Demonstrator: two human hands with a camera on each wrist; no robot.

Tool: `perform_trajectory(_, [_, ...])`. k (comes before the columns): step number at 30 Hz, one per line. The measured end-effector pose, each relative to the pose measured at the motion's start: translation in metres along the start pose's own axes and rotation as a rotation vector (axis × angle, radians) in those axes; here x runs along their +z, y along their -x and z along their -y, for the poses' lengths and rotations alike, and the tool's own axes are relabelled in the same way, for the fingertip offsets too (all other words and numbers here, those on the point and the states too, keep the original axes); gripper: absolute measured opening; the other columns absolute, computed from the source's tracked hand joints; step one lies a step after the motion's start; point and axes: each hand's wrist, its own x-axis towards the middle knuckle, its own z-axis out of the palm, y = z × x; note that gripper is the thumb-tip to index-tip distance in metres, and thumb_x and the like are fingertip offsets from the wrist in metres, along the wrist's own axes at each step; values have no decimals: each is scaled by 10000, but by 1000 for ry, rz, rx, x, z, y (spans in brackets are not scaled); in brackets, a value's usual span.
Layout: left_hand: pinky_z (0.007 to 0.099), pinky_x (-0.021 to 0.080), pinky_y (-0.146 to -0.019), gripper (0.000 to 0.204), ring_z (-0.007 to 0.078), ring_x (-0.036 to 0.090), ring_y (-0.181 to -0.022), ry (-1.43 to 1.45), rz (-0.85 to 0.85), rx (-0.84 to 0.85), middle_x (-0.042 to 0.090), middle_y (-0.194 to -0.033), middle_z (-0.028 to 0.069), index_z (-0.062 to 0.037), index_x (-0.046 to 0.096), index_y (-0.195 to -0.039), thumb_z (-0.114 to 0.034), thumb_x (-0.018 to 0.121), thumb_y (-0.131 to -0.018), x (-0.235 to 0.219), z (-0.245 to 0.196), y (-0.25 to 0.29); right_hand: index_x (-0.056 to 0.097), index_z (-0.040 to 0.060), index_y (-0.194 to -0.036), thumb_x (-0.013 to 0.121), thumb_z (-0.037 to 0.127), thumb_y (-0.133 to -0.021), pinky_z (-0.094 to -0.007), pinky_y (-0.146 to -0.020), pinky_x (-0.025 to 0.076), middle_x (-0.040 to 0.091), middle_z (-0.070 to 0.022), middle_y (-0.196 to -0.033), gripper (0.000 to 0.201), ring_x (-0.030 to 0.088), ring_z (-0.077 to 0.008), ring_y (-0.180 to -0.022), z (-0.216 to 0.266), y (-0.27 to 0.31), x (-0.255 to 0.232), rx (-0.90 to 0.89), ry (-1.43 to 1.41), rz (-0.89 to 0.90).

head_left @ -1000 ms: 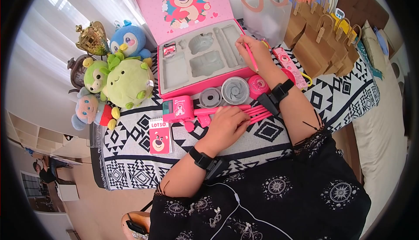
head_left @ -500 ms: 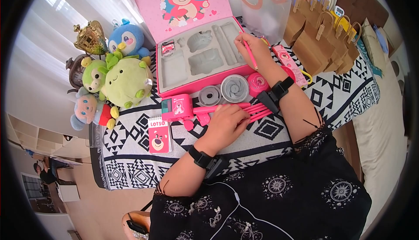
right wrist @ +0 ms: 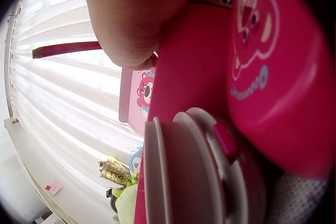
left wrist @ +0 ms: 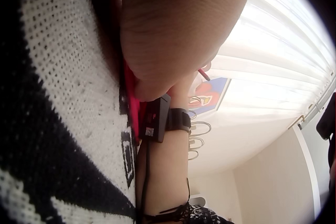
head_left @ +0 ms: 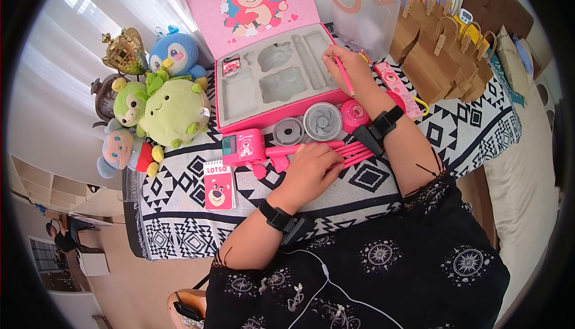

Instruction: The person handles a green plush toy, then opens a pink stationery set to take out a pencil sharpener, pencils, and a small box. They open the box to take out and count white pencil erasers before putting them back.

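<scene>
In the head view, my right hand (head_left: 348, 71) holds a pink pencil (head_left: 343, 76) upright at a slant over the right edge of the open pink box (head_left: 281, 116). The pencil's dark end (right wrist: 34, 53) juts out past the hand in the right wrist view. My left hand (head_left: 308, 173) rests low on the cloth with fingers curled over several pink pencils (head_left: 359, 156), whose ends fan out to the right; their other ends are hidden under the hand. Left of it sits a pink desktop pencil sharpener (head_left: 247, 147) with a bear print.
The box's grey tray (head_left: 242, 98) has moulded hollows, with a small printed block (head_left: 231, 67) in one. Before it stand round grey pieces (head_left: 322, 122) and a pink round piece (head_left: 354, 117). A LOTSO notepad (head_left: 220, 186), plush toys (head_left: 178, 110) and paper bags (head_left: 440, 68) lie around.
The head view has tilted very slightly. Both hands keep their places, the right with its pencil and the left over the pencils.
</scene>
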Motion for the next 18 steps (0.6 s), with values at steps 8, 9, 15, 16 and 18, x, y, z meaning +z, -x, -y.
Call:
perform_trajectory(8, [360, 385, -733, 109, 245, 570, -806, 5, -4, 3, 600, -839, 39, -111, 656, -905, -136, 717, -818, 1, 1, 0, 602, 60, -900, 617, 136, -901, -373, -574, 441, 602, -139, -683, 77, 596, -313, -624, -2, 0, 2, -11, -13, -15])
perform_trajectory(9, [360, 385, -733, 109, 245, 570, -806, 5, -5, 2, 600, -839, 39, -111, 656, -905, -136, 717, -818, 1, 1, 0, 602, 60, -900, 617, 136, -901, -373, -574, 441, 602, -139, -683, 77, 596, -313, -624, -2, 0, 2, -11, -13, -15])
perform_trajectory(15, [362, 382, -725, 105, 247, 568, -801, 3, -7, 4, 598, -834, 39, -111, 653, -898, -134, 717, -818, 1, 1, 0, 603, 59, -895, 612, 135, -903, -372, -572, 439, 593, -138, -664, 77, 596, -307, -613, -2, 0, 1, -4, -5, -5])
perform_trajectory(16, [362, 381, -724, 105, 248, 567, -800, 2, -5, 3, 597, -833, 40, -111, 653, -898, -135, 717, -818, 1, 1, 0, 603, 59, -894, 611, 136, -904, -372, -571, 438, 590, -138, -659, 78, 593, -307, -610, -2, 0, 2, -10, -7, -11])
perform_trajectory(18, [362, 380, -722, 105, 248, 566, -798, 1, -2, 2, 596, -832, 40, -111, 652, -898, -135, 717, -818, 1, 1, 0, 604, 59, -893, 610, 137, -905, -372, -571, 437, 587, -138, -655, 79, 590, -307, -607, -2, 0, 2, -17, -7, -17])
